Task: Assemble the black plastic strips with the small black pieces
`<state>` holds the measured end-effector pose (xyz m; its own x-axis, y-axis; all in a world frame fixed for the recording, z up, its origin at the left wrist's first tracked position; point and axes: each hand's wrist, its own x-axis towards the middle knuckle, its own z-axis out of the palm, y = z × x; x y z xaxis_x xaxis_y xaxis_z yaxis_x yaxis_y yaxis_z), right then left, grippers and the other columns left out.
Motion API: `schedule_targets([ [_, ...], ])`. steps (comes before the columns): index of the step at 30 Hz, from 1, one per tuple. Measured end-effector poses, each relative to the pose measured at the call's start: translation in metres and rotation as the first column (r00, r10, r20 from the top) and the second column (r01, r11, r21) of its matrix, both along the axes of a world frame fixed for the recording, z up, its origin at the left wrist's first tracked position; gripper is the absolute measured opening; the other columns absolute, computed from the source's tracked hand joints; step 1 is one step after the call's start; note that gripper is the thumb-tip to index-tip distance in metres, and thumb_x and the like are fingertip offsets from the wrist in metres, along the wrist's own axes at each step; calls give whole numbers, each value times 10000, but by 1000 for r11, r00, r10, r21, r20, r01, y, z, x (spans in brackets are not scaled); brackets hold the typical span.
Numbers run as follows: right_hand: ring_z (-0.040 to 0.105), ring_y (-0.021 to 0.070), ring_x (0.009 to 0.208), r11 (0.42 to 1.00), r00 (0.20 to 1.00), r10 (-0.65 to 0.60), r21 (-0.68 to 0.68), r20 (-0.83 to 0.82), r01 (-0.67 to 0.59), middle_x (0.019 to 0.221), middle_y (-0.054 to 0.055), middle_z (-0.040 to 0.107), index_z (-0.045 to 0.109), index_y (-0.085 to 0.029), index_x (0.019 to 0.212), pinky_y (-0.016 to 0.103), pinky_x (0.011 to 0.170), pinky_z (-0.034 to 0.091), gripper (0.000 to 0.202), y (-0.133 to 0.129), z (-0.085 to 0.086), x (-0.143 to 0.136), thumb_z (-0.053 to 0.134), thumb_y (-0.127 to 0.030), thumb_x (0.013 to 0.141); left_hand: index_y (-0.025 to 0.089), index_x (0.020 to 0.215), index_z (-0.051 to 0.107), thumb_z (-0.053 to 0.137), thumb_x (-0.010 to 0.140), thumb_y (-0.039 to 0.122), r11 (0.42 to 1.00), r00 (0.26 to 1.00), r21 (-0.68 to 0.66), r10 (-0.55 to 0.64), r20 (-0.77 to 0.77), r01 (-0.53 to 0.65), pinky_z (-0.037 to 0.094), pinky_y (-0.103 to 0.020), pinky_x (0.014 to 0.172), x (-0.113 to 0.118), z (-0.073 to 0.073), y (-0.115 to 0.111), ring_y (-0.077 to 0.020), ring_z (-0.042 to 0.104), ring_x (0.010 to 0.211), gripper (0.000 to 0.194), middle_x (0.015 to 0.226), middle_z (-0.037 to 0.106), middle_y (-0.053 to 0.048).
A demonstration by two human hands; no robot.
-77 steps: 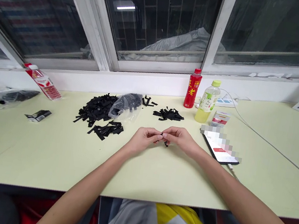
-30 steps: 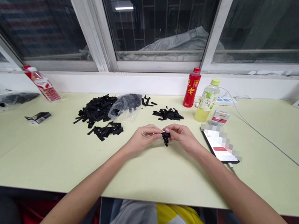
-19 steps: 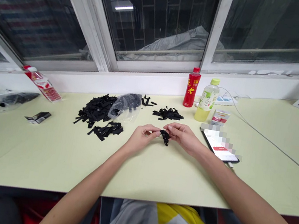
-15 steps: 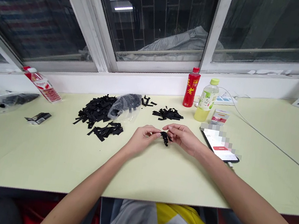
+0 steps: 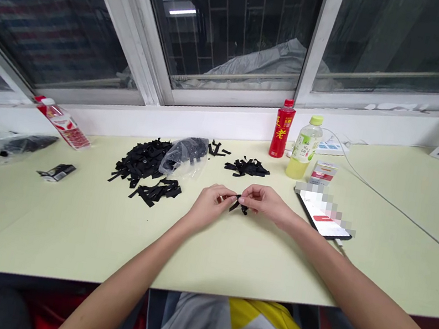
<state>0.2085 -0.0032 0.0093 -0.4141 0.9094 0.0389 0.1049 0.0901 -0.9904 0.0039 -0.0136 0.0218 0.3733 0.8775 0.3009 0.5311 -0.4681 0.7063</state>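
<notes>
Between my two hands hangs a small black strip piece [image 5: 243, 209], its exact shape hard to make out. My left hand [image 5: 213, 201] pinches its left end with thumb and finger. My right hand [image 5: 263, 203] has thumb and fingers pressed together on its other side. The hands nearly touch, just above the pale table [image 5: 212, 259]. Beyond them lies a small pile of black strips [image 5: 247, 167]. A larger pile of black strips [image 5: 142, 160] is to the left, beside a clear plastic bag [image 5: 185, 156] with black pieces in it.
A phone [image 5: 323, 213] with a cable lies right of my right hand. Behind it stand a small box [image 5: 323, 173], a yellow-green bottle [image 5: 304, 148] and a red bottle [image 5: 282, 130]. A small open box [image 5: 56, 172] and a tilted bottle [image 5: 64, 124] are at the left.
My right hand's fingers have closed in toward my left fingertips. The black piece has shifted, and a strip end now hangs down below my left fingertips.
</notes>
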Motion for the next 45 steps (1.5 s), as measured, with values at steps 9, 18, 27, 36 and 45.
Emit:
schedule_targets([
  [9,600,153,691,994,1000,7,108,9,-8,787,35,680,656,-168,856,290,638,464,331,-1,-2,-3,778,-444,719,183,929,771,606,881,367,994,993,-110,9,114,3,457,-289,720,0,-1,0,-206,636,855,252,930,738,-76],
  [18,610,158,728,980,998,-64,191,11,61,821,31,685,663,-171,860,292,659,476,271,-2,0,-3,758,-398,746,146,937,761,644,850,423,976,977,-215,23,212,24,470,-274,715,1,-1,1,-197,642,834,313,934,752,-80],
  [27,593,153,724,965,995,-93,247,22,85,812,23,674,665,-179,841,288,641,450,281,-2,1,-2,748,-436,759,136,951,760,654,850,418,962,964,-256,-22,264,92,467,-267,724,1,0,-1,-185,633,822,318,945,749,-90],
  [36,577,149,701,961,991,-123,258,61,103,824,39,677,679,-171,851,292,633,441,289,-4,3,-3,669,-458,818,131,938,758,624,866,436,962,974,-257,-30,226,89,450,-269,709,2,3,-3,-181,601,796,341,930,740,-88],
  [45,547,135,662,979,996,-85,189,39,76,798,26,648,639,-168,821,284,614,430,284,-4,-1,-5,649,-452,834,112,925,735,426,945,569,964,981,-245,-57,185,102,456,-298,697,2,2,-3,-179,576,765,552,829,691,-65],
])
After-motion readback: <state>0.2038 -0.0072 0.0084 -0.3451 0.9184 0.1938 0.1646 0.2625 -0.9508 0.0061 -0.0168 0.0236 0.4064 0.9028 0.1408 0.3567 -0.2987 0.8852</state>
